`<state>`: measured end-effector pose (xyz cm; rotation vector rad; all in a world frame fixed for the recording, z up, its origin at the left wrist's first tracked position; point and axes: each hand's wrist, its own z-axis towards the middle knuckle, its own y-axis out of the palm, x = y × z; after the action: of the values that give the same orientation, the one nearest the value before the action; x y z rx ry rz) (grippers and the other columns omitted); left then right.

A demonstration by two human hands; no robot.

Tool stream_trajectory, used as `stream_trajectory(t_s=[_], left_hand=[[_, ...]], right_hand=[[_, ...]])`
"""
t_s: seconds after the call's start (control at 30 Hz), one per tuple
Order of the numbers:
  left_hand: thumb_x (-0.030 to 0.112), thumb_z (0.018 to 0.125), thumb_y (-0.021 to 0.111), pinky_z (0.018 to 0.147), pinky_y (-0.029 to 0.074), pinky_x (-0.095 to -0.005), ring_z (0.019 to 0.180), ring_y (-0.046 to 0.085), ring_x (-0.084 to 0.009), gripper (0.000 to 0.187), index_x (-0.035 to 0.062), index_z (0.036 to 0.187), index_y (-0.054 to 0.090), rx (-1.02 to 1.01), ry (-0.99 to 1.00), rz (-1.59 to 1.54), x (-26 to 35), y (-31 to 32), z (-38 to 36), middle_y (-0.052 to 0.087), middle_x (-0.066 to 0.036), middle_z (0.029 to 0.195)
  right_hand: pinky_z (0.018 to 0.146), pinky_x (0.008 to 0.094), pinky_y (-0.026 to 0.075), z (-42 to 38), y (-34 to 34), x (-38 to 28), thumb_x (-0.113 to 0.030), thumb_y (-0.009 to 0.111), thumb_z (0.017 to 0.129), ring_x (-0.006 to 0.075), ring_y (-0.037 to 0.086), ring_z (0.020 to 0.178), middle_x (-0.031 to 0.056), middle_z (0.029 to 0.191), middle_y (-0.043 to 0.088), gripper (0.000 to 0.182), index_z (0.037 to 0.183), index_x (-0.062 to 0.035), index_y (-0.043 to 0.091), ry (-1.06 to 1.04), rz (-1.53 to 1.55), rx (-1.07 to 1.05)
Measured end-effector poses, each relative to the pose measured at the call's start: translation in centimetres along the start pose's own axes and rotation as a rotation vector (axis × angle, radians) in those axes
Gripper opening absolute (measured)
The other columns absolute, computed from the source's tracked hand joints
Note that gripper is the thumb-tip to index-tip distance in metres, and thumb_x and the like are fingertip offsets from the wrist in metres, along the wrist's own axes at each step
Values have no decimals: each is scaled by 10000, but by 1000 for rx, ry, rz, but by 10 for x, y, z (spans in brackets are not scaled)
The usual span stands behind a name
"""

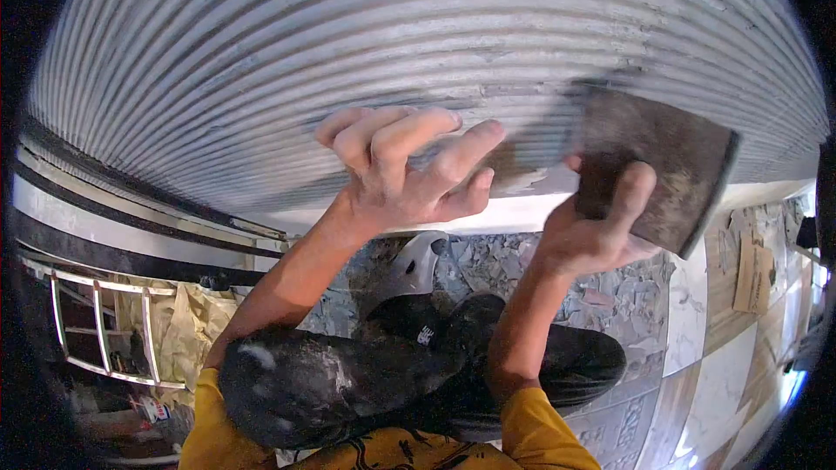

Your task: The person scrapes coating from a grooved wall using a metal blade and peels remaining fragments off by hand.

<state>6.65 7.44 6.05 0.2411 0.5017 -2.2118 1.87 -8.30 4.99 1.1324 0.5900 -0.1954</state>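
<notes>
A grey ribbed surface (418, 43) fills the upper part of the head view, marked with pale dust and darker patches. My left hand (405, 157) is raised just in front of its lower part, fingers spread and bent, holding nothing. Further right, my right hand (601, 218) grips a flat, dark brown rectangular block (688, 165), with the thumb across its near face. The block is tilted, and its upper left corner is near or against the ribs; motion blur hides whether it touches. The fingers behind the block are mostly hidden.
Below lies a floor strewn with grey flakes (496, 261), beside wood-look and marble-look tiles (718, 365). A cardboard piece (753, 276) lies at the right. At the left are a metal ladder (103, 331) and crumpled beige sheeting (196, 326). My bent legs are beneath my arms.
</notes>
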Motion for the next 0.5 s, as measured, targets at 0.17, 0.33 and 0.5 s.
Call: stream_trajectory(t_s=[0.17,0.33,0.5], left_hand=[[454,825,580,879,258,-399,989,364,-179,286,331,1062,683,-49,-11,6,1,-1,0,468,67,1037],[440,814,578,875,253,-402,986,369,-178,309,313,1072,691,-51,-14,30,0,0,3,484,62,1041],[422,799,581,873,248,-397,980,370,-168,362,302,1121,696,-55,-30,52,7,-1,4,509,73,1080]], right_hand=[[516,352,613,0,-4,11,-41,671,847,262,660,719,202,998,626,411,1207,49,494,-142,-194,-54],[516,348,609,0,2,0,5,672,839,241,654,717,209,1071,606,451,1246,46,481,2,-30,15],[847,328,514,-1,-18,-4,-34,798,770,201,597,975,127,1107,620,512,1205,52,543,11,-135,-60]])
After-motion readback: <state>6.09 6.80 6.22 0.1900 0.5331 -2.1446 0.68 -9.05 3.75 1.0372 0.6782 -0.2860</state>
